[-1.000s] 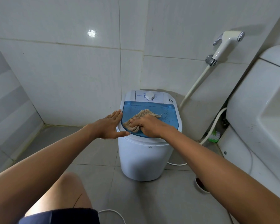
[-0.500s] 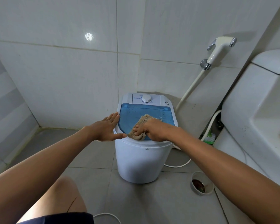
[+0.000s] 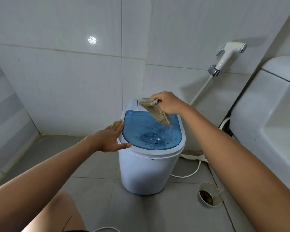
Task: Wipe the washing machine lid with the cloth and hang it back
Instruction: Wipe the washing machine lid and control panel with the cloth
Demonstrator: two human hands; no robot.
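A small white washing machine stands on the tiled floor by the wall. Its blue see-through lid lies closed and carries dark specks. My right hand grips a beige cloth and holds it lifted above the back of the lid, with the cloth hanging down from the fingers. My left hand rests flat, fingers straight, against the machine's left rim. The control panel at the back is partly hidden by the cloth and hand.
A white toilet cistern stands close on the right. A bidet sprayer hangs on the wall with its hose running down. A round floor drain sits at the front right. White hoses lie behind the machine. My knee shows at the bottom left.
My right hand has lifted the cloth off the front of the lid and carried it up toward the back. My left hand stays on the left rim.
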